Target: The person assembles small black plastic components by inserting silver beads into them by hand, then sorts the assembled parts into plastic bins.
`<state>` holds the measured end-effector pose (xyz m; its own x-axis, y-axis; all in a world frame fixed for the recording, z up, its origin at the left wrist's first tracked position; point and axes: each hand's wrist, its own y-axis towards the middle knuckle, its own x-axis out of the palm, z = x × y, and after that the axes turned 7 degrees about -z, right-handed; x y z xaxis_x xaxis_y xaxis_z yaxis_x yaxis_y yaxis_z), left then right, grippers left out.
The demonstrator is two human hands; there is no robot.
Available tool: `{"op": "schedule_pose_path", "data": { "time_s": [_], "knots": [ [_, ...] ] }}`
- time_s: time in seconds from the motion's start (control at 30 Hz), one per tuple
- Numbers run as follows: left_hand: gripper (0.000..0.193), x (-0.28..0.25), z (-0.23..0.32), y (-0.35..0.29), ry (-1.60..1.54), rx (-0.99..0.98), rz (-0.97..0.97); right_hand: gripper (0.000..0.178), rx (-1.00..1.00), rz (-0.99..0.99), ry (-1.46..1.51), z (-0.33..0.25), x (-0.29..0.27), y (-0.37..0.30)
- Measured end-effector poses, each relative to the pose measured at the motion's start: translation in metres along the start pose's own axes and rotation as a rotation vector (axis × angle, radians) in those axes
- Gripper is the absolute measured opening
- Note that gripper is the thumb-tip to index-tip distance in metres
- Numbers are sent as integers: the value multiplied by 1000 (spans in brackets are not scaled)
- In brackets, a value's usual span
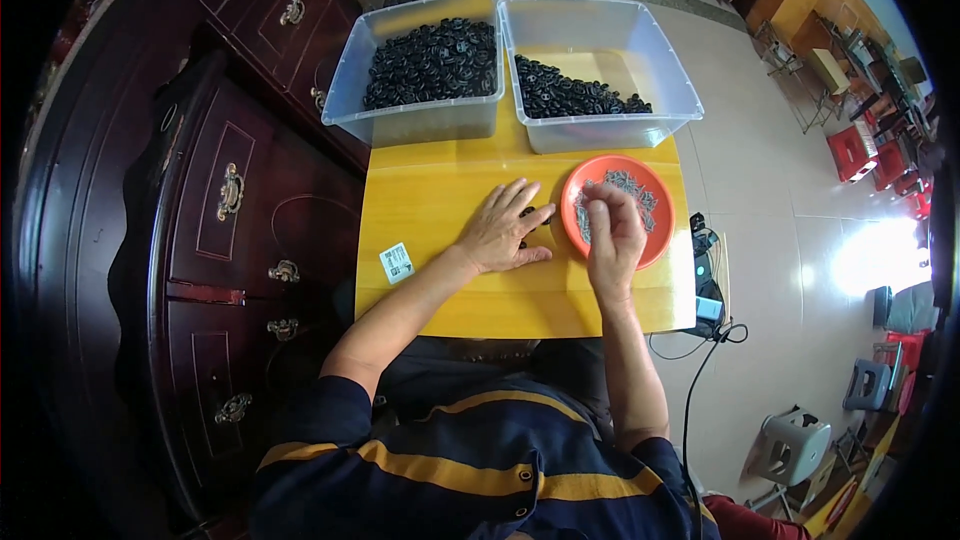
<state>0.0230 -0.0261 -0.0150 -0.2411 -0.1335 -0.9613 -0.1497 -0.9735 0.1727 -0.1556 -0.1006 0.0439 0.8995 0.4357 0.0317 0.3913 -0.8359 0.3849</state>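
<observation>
In the head view, your left hand (490, 235) lies palm down over the middle of the bench (450, 310), its grip wide, with fingers spread toward the far side and thumb pointing right. A few black pieces (530, 212) show on the bench between that thumb and the fingers and beside them; you touch or nearly touch them, though which one cannot be told, and what the palm covers is hidden.

Your right hand (615, 240) is above the near left part of the orange bowl (652, 252), wrist toward you. Its grip is narrow, fingers curled and thumb close to them; whether a pin is pinched there is too small to tell. Grey pins (643, 202) lie in the bowl, which sits at the right of the bench, to the right of your left hand.

Beyond your hands, two clear bins stand side by side: the left bin (430, 125) carries a large heap of black pieces, the right bin (600, 132) a lower heap toward its near left. A white label (396, 263) lies left of your left forearm.
</observation>
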Motion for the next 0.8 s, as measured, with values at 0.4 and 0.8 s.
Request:
{"op": "schedule_pose_path", "data": {
  "time_s": [0.4,0.8],
  "knots": [
    [21,0,5,0,-185,104,177,14,545,-364,496,1,3,-107],
    [20,-2,35,-46,-251,145,157,36,1354,-490,1293,80,-22,-206]
  ]
}}
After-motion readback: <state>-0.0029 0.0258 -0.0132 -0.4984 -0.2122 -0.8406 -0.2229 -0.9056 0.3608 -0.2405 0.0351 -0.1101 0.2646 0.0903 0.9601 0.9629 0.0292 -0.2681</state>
